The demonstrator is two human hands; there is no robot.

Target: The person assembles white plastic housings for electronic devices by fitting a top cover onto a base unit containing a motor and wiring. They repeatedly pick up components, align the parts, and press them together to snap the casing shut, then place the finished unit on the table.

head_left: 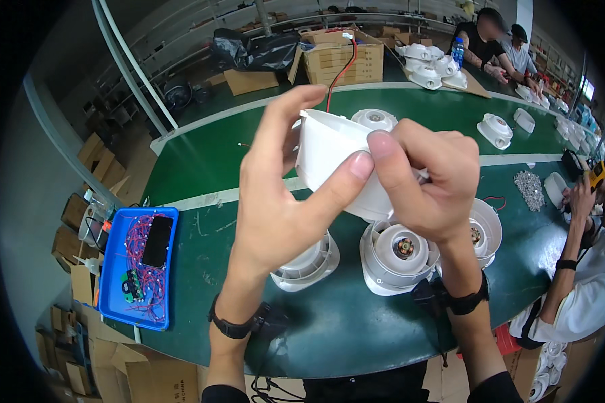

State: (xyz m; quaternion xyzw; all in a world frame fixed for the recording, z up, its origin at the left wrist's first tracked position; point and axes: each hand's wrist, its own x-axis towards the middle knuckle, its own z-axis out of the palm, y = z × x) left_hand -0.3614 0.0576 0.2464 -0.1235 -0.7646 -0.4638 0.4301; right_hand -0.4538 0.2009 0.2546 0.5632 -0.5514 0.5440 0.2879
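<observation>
Between both hands, raised over the green table, is a white plastic housing (329, 144) with a thin rim. My left hand (269, 181) grips its left side, thumb pressed on the front face. My right hand (430, 174) closes on its right side, its thumb near the left thumb. A red and black wire (343, 70) with a white plug rises behind the housing. Below stand a round white housing with a copper-wound motor (404, 248), a similar one (477, 234) partly behind my right wrist, and another white housing (302, 267) partly covered by my left hand.
A blue tray (105, 269) at the left holds red wires, a black phone and a green circuit board. Small metal parts (530, 190) lie in a pile at the right. A co-worker's hand (580, 195) holds a yellow tool there. Further white housings (495, 130) stand on the far table.
</observation>
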